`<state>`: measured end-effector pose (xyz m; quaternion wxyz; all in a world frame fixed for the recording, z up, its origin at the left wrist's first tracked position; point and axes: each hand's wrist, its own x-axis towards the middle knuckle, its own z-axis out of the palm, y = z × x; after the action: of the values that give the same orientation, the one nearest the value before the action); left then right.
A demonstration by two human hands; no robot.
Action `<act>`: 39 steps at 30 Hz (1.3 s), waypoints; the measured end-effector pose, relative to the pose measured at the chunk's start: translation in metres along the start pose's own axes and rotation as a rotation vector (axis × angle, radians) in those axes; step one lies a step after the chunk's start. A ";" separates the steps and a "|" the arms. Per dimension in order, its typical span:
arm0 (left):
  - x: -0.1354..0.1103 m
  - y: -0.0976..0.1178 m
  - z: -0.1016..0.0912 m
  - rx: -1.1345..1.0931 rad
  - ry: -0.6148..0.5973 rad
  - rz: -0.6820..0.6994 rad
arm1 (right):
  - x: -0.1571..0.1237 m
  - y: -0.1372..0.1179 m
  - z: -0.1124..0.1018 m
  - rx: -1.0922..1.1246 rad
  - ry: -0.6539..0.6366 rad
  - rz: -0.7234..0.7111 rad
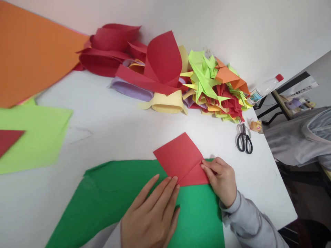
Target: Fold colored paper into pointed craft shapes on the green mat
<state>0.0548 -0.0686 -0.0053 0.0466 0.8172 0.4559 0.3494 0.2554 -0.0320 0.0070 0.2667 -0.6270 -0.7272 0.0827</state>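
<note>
A piece of red paper [181,155] with a folded-over flap lies partly on a large green sheet [116,196] and partly on the white table. My left hand [153,210] lies flat with its fingers stretched out, the fingertips pressing the paper's lower left edge beside the fold. At the paper's right corner, my right hand [221,177] pinches the folded edge between thumb and fingers.
Rolled red, purple and yellow papers [162,65] and a heap of folded paper pieces [217,86] stand along the back. Black-handled scissors [244,139], a small packet [256,125] and a bottle [265,89] are at right. Orange [33,51] and light green sheets [38,137] lie left.
</note>
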 end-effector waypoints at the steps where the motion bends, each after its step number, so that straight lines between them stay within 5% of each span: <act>1: 0.000 0.000 0.000 -0.006 0.001 -0.009 | 0.000 0.000 0.000 -0.003 -0.001 0.002; 16: 0.003 -0.012 -0.004 -0.039 -0.035 0.076 | 0.000 -0.001 -0.001 -0.029 -0.026 0.032; 25: 0.008 -0.010 -0.008 -0.146 0.058 0.046 | 0.000 0.000 -0.001 -0.046 -0.033 0.027; 36: 0.005 -0.016 0.003 0.050 -0.122 0.113 | 0.001 -0.001 -0.002 -0.074 -0.048 0.025; 39: 0.006 -0.017 0.004 0.043 -0.075 0.130 | 0.001 -0.001 -0.002 -0.095 -0.053 0.026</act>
<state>0.0474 -0.0531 -0.0119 0.0233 0.8584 0.4073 0.3111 0.2556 -0.0318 0.0088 0.2163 -0.6459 -0.7290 0.0679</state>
